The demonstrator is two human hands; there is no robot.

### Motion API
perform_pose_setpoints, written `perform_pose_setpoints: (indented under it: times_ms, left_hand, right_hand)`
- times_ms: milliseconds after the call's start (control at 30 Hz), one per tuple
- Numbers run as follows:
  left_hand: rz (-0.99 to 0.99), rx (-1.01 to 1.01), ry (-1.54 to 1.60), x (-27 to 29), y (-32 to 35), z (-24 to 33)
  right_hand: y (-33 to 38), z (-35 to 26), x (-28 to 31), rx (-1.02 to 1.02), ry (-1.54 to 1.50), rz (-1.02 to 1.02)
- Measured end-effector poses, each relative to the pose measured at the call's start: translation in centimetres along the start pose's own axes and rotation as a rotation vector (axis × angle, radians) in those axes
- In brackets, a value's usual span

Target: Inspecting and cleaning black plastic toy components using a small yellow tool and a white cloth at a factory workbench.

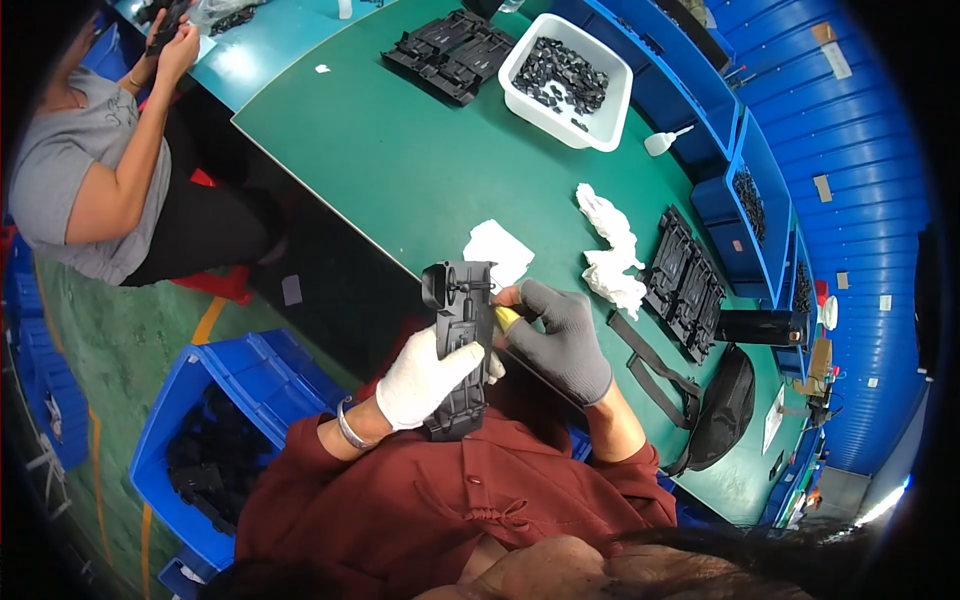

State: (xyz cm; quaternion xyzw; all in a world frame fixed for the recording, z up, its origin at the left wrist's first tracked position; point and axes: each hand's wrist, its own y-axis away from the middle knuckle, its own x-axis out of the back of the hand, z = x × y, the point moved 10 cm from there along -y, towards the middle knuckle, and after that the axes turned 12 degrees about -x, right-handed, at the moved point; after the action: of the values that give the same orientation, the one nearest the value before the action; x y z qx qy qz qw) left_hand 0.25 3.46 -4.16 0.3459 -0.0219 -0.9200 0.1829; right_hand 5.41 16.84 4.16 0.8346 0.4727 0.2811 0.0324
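Observation:
My left hand, in a white glove, is closed round a long black plastic housing held upright in front of my chest. Ribs, slots and a rounded end piece show on the housing. My right hand wears a grey glove and has its fingers bent in at the housing's right edge. One bare fingertip sticks out of that glove. A small yellow piece shows at the fingertips; whether it is a finger cover or something gripped, I cannot tell. Beyond the housing, a white cloth lies on the green table.
A white tub of small black parts stands at the back, beside black housings. To the right lie crumpled white cloth, more housings and a black waist bag. Blue bins line the edge. A co-worker sits left, above a blue crate.

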Motion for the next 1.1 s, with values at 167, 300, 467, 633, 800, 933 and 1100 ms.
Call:
perform_pose_setpoints:
  times_ms: [167,300,467,633,800,933,1100]
  left_hand:
    - [-0.019,-0.017,0.015,-0.3,0.2,0.1]
    - [-0.018,-0.036,-0.036,-0.7,0.5,0.6]
    - [-0.067,-0.046,-0.154,-0.9,0.8,1.3]
    - [-0.109,-0.074,-0.324,-0.7,0.7,1.4]
    - [-0.141,-0.115,-0.320,-0.8,0.5,1.2]
    - [-0.135,-0.097,-0.435,-0.2,0.5,0.9]
    - [-0.145,-0.117,-0.435,-0.3,0.6,0.9]
  right_hand:
    - [0.6,0.3,0.1,-0.010,-0.019,-0.010]
    - [1.4,-0.2,0.3,0.091,0.036,0.042]
    - [3.2,-1.8,1.0,0.323,0.202,0.138]
    - [4.4,-2.6,0.9,0.489,0.289,0.216]
    - [5.2,-2.8,0.4,0.610,0.369,0.257]
    - [5.3,-2.3,0.0,0.622,0.426,0.231]
    - [5.4,-2.0,0.0,0.622,0.418,0.222]
